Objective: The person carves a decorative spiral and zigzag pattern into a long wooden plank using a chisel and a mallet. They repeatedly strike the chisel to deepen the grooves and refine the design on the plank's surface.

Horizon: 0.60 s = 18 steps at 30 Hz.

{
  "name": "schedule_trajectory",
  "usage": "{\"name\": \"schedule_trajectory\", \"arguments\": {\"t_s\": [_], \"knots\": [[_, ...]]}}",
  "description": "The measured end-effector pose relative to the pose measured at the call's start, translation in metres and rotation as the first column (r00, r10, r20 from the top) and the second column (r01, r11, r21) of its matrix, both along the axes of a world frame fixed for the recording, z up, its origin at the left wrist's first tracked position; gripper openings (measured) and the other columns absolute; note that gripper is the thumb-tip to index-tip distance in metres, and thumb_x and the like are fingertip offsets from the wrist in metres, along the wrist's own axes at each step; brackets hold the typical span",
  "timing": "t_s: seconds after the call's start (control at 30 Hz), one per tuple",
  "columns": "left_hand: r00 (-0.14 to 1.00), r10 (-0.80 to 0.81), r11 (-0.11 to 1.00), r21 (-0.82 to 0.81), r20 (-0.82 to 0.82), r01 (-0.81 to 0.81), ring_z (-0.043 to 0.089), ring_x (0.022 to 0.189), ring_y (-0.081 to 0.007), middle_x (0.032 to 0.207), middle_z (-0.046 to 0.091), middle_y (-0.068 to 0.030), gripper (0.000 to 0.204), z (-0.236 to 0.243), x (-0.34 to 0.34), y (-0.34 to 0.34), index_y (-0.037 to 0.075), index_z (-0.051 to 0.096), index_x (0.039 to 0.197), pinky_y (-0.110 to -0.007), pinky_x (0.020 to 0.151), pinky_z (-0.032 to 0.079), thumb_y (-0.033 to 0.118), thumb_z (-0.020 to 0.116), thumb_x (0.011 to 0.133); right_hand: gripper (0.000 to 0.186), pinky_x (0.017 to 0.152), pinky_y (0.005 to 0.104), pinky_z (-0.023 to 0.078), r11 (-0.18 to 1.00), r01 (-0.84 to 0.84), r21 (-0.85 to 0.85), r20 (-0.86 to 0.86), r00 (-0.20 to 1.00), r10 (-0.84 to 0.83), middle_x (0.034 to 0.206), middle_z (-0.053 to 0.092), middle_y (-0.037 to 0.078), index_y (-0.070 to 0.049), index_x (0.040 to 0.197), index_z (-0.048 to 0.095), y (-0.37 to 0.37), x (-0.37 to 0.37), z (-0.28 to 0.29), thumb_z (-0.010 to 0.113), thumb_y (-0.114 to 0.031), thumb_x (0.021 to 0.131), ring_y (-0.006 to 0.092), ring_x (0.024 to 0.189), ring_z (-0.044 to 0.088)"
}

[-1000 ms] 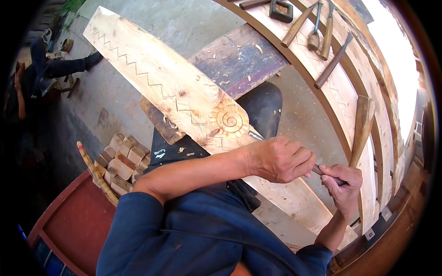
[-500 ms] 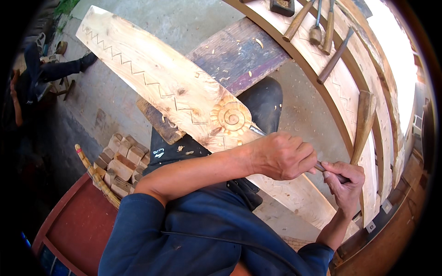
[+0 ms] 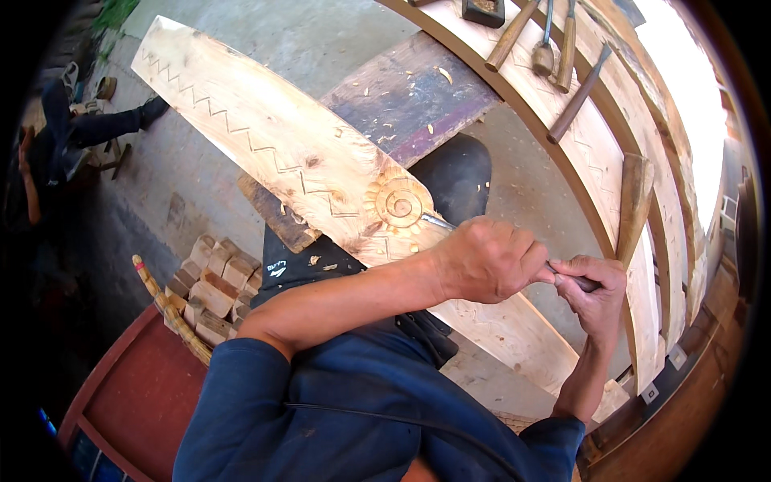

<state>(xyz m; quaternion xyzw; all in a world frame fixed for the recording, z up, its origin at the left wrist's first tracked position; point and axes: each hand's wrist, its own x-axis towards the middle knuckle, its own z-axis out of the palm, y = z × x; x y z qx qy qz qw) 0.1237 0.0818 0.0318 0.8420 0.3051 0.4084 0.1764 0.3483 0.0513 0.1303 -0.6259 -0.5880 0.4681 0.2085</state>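
A long pale wooden board lies slantwise across my lap, with zigzag lines marked along it. Near its edge is a round carved flower with a spiral centre. My left hand is closed around the shaft of a carving gouge, whose steel blade touches the flower's right side. Behind it, my right hand grips the gouge's dark wooden handle. The middle of the gouge is hidden inside my left fist.
Curved wooden pieces stand at the right, bearing several wood-handled gouges and a wooden mallet. A chip-strewn plank supports the board. Left are stacked wood blocks, a red panel and a seated person's legs.
The gouge and both hands have shifted slightly up and left. Its blade tip has moved from the flower's outer edge in toward the spiral.
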Motion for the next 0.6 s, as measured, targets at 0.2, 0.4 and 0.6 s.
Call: {"name": "schedule_trajectory", "arguments": {"t_s": [0.2,0.4,0.6], "knots": [[0.999,0.051,0.997,0.055,-0.018,-0.050,0.050,0.056,-0.0137,0.070,0.043,-0.0009,0.038,0.006,-0.002,0.004,0.012,0.059,0.083,-0.030,0.048,0.036,0.042,0.074,0.099,0.023,0.054,0.0264,0.045,0.980,-0.177,0.093,-0.010,0.984,0.179,0.078,0.079,0.011,0.002,0.105,0.086,0.024,0.008,0.003,0.087,0.003,0.082,0.0107,0.061,0.066],[0.999,0.034,0.975,0.218,0.004,-0.034,0.049,0.060,-0.0111,0.074,0.046,0.0020,0.030,0.010,-0.006,0.003,0.007,0.072,0.105,-0.028,0.051,0.032,0.035,0.076,0.098,0.027,0.052,0.0277,0.041,0.971,-0.193,0.143,-0.006,0.981,0.196,0.072,0.074,0.011,0.002,0.106,0.086,0.015,0.011,0.020,0.089,0.002,0.079,0.0121,0.057,0.062],[1.000,-0.025,0.987,0.160,0.019,0.022,0.052,0.064,-0.0113,0.076,0.048,0.0014,0.030,0.004,0.000,0.009,0.006,0.070,0.106,-0.029,0.052,0.035,0.034,0.076,0.097,0.030,0.051,0.0277,0.038,0.985,-0.127,0.119,0.049,0.991,0.122,0.069,0.071,0.009,0.002,0.107,0.085,0.011,0.015,0.020,0.089,0.003,0.077,0.0117,0.056,0.059]]}}
